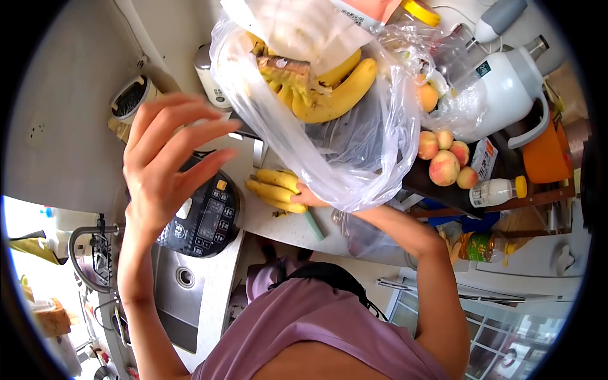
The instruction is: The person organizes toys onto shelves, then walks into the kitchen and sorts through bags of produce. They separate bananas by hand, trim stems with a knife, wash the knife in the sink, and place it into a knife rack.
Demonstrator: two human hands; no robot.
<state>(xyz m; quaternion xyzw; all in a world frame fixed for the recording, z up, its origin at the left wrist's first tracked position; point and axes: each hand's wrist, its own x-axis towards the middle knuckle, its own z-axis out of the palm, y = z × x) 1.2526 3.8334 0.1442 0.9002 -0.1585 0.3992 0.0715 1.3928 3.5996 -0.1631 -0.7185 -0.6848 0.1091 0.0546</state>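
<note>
My left hand (161, 152) is raised at the left above a black rice cooker (206, 212), fingers spread and slightly blurred, holding nothing. My right hand (309, 196) reaches under the edge of a clear plastic bag (361, 149), its fingers closed around one end of a small bunch of bananas (272, 187) by the counter's edge. Part of this hand is hidden behind the bag. Inside the open bag lies a larger bunch of bananas (339, 98) with a brown cut stem. A pale green strip (313, 226) lies just below the small bunch.
Several peaches (444, 168) sit on a dark surface at the right, near a white bottle with a yellow cap (497, 191) and a large white jug (506, 95). A steel sink (180, 301) is at lower left. An oil bottle (481, 247) stands lower right.
</note>
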